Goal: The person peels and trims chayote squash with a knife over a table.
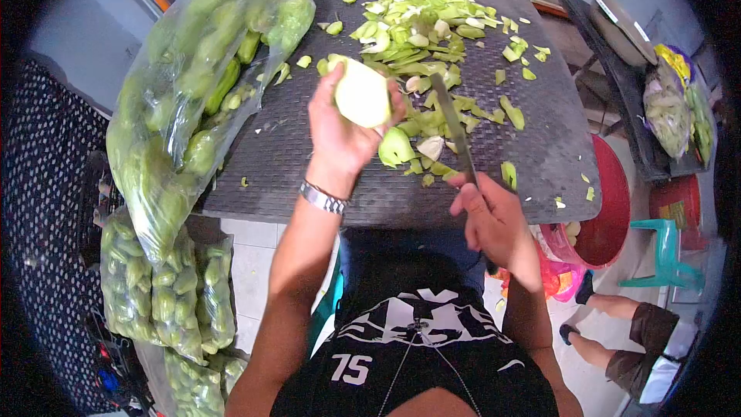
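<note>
My left hand (340, 133), with a metal watch on its wrist, grips a pale, peeled chayote (363, 94) above the dark woven-top table (293, 162). My right hand (494, 220) is wrapped round the handle of a long knife (454, 125). The blade points away from me, to the right of the chayote and apart from it. Behind and below the knife lies a wide heap of green peelings (421, 27). A green piece (396, 147) rests on the table just below my left hand.
A large clear bag of chayotes (166, 100) leans over the table's left side. More filled bags (166, 286) stand on the floor at left. At right are a red tub (606, 212), a green stool (664, 255), a side table (617, 85) and another person's legs (617, 332).
</note>
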### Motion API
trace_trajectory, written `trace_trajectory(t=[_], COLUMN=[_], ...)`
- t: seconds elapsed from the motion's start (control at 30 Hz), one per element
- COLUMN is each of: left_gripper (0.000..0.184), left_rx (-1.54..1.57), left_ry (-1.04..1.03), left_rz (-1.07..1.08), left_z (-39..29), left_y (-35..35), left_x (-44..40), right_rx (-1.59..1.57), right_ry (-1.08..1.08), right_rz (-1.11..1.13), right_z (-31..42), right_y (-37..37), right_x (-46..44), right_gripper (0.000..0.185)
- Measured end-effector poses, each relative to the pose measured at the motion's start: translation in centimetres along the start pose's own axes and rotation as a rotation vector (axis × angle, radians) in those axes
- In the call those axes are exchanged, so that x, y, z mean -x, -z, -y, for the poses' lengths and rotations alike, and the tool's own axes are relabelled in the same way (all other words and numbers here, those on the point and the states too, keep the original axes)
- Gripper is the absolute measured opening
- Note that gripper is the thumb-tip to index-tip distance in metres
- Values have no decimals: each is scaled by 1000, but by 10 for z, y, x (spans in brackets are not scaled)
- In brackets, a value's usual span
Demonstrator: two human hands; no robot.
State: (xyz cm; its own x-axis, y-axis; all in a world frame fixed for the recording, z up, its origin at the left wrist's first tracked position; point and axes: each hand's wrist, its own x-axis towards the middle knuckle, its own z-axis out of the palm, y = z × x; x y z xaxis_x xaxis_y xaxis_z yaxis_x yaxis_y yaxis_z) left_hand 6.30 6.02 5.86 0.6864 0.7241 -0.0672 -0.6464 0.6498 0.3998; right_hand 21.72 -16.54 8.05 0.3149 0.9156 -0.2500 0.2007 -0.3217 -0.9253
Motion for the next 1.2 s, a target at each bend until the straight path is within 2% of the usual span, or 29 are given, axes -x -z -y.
trace_trajectory(t=[0.03,0.07,0.13,0.27,0.37,0.43,0.5,0.57,0.6,0.7,0.83,0.93,1.03,1.1,1.2], left_gripper=[59,59,60,55,48,47,43,42,43,44,42,39,36,34,32], left_rx=[25,-25,25,45,14,-26,121,223,173,153,227,246,61,115,151], left_ry=[-2,-22,-46,-85,-93,-113,-127,-85,-58,73,98,83,51,29,24], left_rz=[-99,-137,-101,-77,-93,-175,-146,-178,-209,-106,8,12,-244,-273,-255], left_z=[8,16,26,42,51,58,65,72,75,80,82,85,84,88,90], left_y=[-3,-5,-1,-6,-4,-7,-1,-7,-11,-7,-12,-6,-7,2,9], left_x=[4,7,12,20,18,16,13,22,30,41,48,50,46,42,40], right_rx=[-86,-74,38,200,-240,-182,8,330,326,427,436,482,586,701,555], right_ry=[-87,-70,164,372,-41,-82,86,454,431,576,705,650,602,555,613], right_rz=[70,129,57,-133,105,107,-5,-239,-227,-231,-231,-191,-211,-238,-241], right_z=[7,9,-1,-14,-4,-2,-5,-15,-8,2,-1,-3,-5,-5,-14], right_y=[-3,-3,-10,-18,-10,-8,-11,-20,-21,-23,-24,-24,-22,-18,-18], right_x=[1,2,3,6,12,12,10,6,6,-3,-15,-17,-16,-16,-20], right_gripper=[34,39,39,41,45,52,61,70,84,91,88,86,82,76,69])
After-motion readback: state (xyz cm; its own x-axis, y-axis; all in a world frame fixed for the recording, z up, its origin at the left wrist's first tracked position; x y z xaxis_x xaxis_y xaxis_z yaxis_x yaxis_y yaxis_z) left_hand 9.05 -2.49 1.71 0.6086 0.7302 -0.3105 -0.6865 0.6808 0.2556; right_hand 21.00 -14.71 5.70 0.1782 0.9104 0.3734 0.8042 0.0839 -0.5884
